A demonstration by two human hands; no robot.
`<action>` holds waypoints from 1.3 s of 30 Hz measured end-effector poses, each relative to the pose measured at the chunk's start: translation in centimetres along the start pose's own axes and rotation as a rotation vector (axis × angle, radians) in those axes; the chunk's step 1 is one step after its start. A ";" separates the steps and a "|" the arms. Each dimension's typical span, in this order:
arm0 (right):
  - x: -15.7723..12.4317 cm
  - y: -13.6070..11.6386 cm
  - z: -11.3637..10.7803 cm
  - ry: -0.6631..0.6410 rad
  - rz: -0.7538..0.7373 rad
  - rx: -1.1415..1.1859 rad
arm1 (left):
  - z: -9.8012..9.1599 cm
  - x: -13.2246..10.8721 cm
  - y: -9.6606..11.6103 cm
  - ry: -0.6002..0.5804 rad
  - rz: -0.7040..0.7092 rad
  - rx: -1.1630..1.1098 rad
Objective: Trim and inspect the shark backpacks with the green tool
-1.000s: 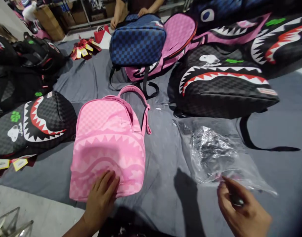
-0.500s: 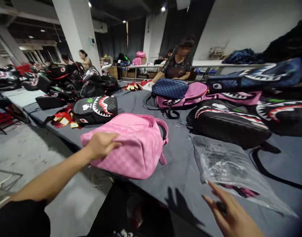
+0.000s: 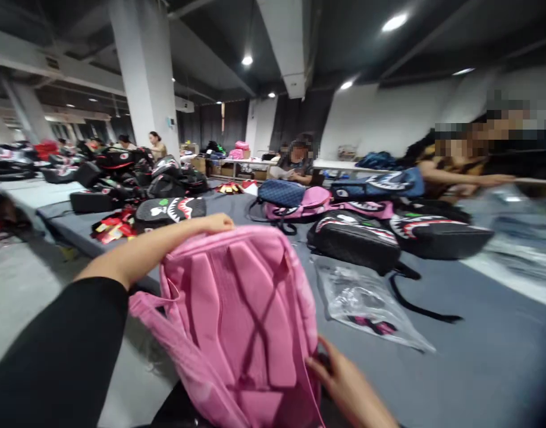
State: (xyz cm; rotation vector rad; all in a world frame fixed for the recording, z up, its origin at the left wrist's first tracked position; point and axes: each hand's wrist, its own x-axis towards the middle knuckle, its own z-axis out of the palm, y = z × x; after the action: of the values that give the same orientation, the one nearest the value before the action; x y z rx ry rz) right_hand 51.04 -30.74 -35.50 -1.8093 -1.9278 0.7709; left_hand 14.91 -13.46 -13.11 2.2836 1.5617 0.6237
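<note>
A pink backpack (image 3: pixel 246 309) is raised upright in front of me, its padded back panel facing me and a strap hanging at its left. My left hand (image 3: pixel 217 223) grips its top edge, the fingers partly hidden behind it. At the lower right side of the backpack, my right hand (image 3: pixel 333 368) is closed on its edge, with a small dark object in the same hand that I cannot make out. A clear plastic bag (image 3: pixel 366 297) with pink and black pieces inside lies flat on the grey-covered table (image 3: pixel 487 315), right of the backpack.
Black shark-mouth backpacks (image 3: pixel 355 241) lie behind the plastic bag, with a blue checkered bag (image 3: pixel 279 195) farther back. Red and yellow tags (image 3: pixel 115 226) lie at left beside another black bag (image 3: pixel 170 209). One person (image 3: pixel 295 163) sits across; another (image 3: pixel 460 157) handles clear plastic at right.
The pink backpack has been lifted and turned, so its back panel now faces me. My left hand has moved to its top, and my right hand has closed on its side. The view has tilted up.
</note>
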 end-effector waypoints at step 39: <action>5.3 0.9 3.6 -0.064 0.432 -0.217 | 27.6 3.6 0.9 -0.184 0.981 0.344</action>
State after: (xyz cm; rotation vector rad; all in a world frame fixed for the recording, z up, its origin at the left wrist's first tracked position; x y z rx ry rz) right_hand 49.02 -25.93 -39.33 -2.4081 -1.7321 0.7811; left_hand 30.88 -10.59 -35.72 3.2079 0.3906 0.3253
